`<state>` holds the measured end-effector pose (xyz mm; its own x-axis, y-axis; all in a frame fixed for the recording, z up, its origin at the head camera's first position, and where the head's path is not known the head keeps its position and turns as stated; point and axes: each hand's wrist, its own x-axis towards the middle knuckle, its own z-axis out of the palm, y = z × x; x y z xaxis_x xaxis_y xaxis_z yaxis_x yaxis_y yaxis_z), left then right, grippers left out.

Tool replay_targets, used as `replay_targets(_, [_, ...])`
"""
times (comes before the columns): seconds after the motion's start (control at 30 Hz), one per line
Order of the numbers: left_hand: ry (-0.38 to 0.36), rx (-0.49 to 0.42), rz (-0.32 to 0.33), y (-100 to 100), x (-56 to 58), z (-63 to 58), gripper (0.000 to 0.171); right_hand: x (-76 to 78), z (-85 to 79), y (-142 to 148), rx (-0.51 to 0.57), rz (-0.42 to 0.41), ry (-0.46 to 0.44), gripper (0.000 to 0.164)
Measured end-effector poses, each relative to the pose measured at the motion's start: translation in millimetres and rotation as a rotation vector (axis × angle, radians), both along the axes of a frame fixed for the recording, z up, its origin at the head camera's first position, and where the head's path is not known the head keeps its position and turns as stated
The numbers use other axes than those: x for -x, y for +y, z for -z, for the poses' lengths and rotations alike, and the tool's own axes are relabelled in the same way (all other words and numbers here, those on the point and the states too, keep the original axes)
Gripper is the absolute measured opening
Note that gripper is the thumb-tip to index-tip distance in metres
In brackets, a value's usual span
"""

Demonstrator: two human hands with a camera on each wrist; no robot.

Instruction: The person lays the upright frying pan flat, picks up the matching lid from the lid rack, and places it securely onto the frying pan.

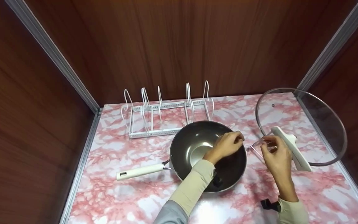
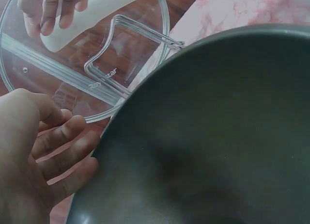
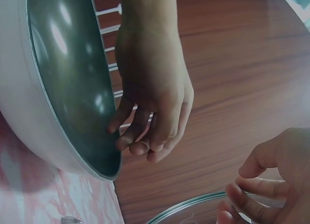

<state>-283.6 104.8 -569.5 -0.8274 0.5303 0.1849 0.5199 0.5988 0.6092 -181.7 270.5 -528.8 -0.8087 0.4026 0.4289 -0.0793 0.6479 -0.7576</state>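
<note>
A dark wok (image 1: 188,140) with a cream handle (image 1: 141,171) stands on the tabletop. My left hand (image 1: 227,143) reaches across it to the right rim. Its fingers are loosely bent and hold nothing visible; in the left wrist view the little finger (image 2: 80,173) lies close to the rim, contact unclear. To the right, a clear glass lid (image 1: 318,124) is tilted up, its long cream handle (image 1: 291,149) facing the wok. A bent wire piece (image 2: 104,47) shows in front of the lid. My right hand (image 1: 277,155) hovers beside the handle, fingers loosely bent, with no grip visible.
Behind the wok stands a white wire rack (image 1: 154,133) with several upright loops. Brown wood-grain panels (image 1: 166,46) enclose the back and both sides of the pink-and-white marbled table (image 1: 104,199).
</note>
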Motion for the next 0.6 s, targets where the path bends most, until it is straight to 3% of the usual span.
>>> replay_targets(0.6, [-0.002,-0.018,0.076,22,-1.2,3.4,0.019,-2.9,-0.9,12,-0.056,0.065,0.052,0.022])
